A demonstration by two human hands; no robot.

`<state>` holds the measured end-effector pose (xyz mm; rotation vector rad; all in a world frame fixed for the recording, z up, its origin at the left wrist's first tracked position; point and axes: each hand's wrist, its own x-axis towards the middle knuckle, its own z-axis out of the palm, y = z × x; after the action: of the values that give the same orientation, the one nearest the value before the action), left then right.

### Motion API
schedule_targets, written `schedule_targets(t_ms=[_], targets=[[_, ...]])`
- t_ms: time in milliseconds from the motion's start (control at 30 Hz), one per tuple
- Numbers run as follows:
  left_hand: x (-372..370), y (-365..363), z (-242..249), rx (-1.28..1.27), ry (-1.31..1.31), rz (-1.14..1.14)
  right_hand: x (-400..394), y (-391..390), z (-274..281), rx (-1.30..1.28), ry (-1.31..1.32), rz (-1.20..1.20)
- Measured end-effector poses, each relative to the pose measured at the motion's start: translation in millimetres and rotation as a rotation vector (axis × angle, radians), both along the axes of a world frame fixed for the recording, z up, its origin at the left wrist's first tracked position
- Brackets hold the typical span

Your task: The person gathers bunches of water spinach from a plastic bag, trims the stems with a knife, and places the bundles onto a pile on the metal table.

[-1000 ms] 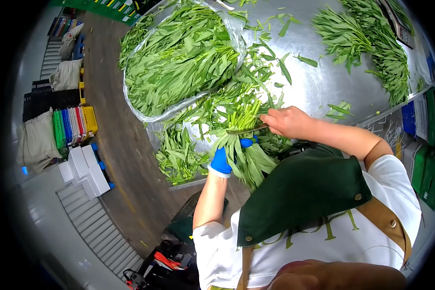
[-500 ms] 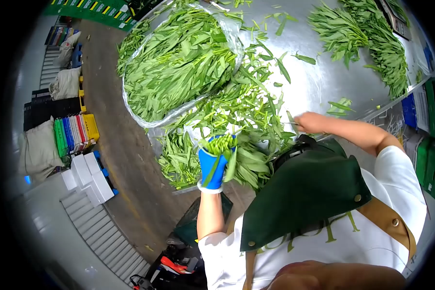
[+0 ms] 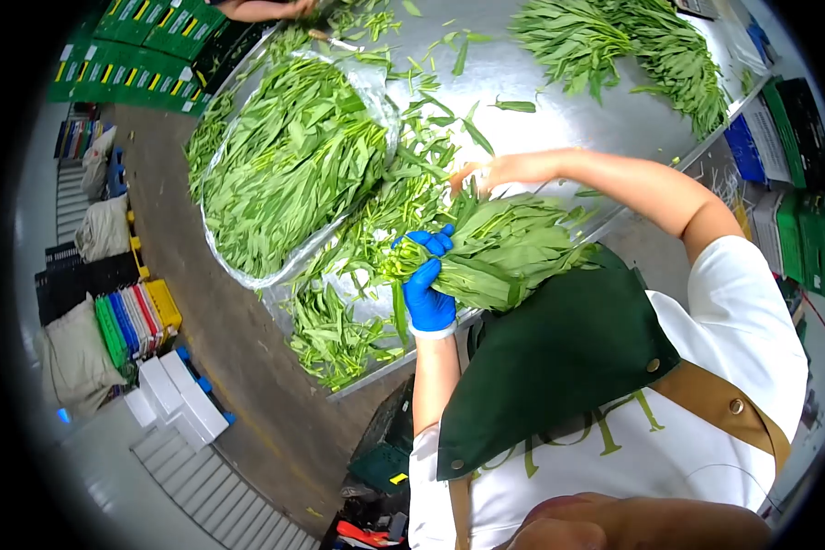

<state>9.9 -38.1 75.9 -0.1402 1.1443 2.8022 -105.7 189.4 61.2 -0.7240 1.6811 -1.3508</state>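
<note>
My left hand [image 3: 428,286], in a blue glove, grips a thick bunch of leafy green stalks [image 3: 509,249] near its cut ends. The bunch is held just above the near edge of the steel table [image 3: 559,119], with its leaves pointing toward my green apron. My bare right hand [image 3: 491,171] reaches over the table just beyond the bunch and touches the leaf tips. Its fingers are partly hidden by leaves, so I cannot see what it holds. Loose cut stems and leaves [image 3: 390,215] lie scattered under both hands.
A clear plastic bag full of greens [image 3: 289,170] lies at the table's left. Another heap of greens [image 3: 628,41] sits far right. Another person's hand [image 3: 266,8] shows at the top. Green crates [image 3: 147,46], sacks and coloured boxes [image 3: 133,321] stand on the floor to the left.
My left hand has lifted the bunch and turned it sideways, leaves toward me. My right hand moved from beside my body out over the table, past the bunch. The view shifted.
</note>
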Motion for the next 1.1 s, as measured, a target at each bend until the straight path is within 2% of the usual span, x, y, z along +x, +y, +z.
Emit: schedule_targets(t_ms=[67, 133, 167, 267, 333, 367, 433, 500, 567, 600, 667, 700, 733, 767, 900, 933, 1000, 1033, 1067, 1100], targets=[[-2, -3, -2, 0.007, 0.002, -0.021, 44, 4, -38, 0.033, -0.388, 0.064], [1, -10, 2, -0.020, -0.103, -0.018, 66, 14, -16, -0.160, -0.748, 0.078], [4, -12, -1, -0.002, -0.098, -0.019, 71, 18, -3, -0.119, -0.769, 0.029], [8, -5, 5, 0.006, -0.152, 0.025, 97, 7, -4, -0.176, -0.267, 0.127], [5, 3, 7, 0.099, -0.273, 0.075, 124, -13, -19, -0.240, -0.259, 0.058], [2, 5, 4, 0.106, -0.299, 0.077, 133, -27, 10, -0.280, -0.670, -0.154], [-9, 7, -5, 0.198, -0.346, 0.108, 123, -33, -3, -0.124, -0.543, -0.174], [-13, 7, -3, 0.150, -0.295, 0.133, 99, -26, -13, 0.014, -0.326, -0.225], [-9, 11, -4, 0.039, -0.187, 0.153, 54, -4, -9, 0.118, -0.155, -0.077], [-3, 14, -4, 0.138, -0.300, 0.105, 41, 4, 8, 0.217, -0.088, 0.008], [8, 19, -13, 0.220, -0.314, 0.091, 50, 12, 30, 0.254, -0.140, 0.117], [13, 17, -27, 0.235, -0.351, 0.087, 64, 20, 20, 0.203, -0.322, 0.116], [18, 16, -37, 0.292, -0.394, 0.092, 86, 37, -35, 0.024, -0.361, 0.108], [20, 17, -44, 0.308, -0.370, 0.109, 106, 36, -44, 0.048, -0.381, 0.051], [11, 22, -40, 0.379, -0.336, 0.098, 137, 2, -3, 0.002, -0.253, -0.217], [9, 18, -40, 0.362, -0.321, 0.081, 133, 4, -4, 0.088, -0.211, -0.248], [9, -7, -46, 0.206, -0.182, -0.074, 117, 10, -7, 0.258, -0.124, -0.303], [11, -35, -61, -0.090, -0.164, -0.264, 108, 13, -7, 0.254, 0.041, -0.340], [13, -56, -75, -0.389, -0.145, -0.451, 99, 14, -2, 0.225, 0.024, -0.327], [7, -56, -60, -0.688, 0.009, -0.489, 90, 13, 5, 0.193, 0.009, -0.322]])
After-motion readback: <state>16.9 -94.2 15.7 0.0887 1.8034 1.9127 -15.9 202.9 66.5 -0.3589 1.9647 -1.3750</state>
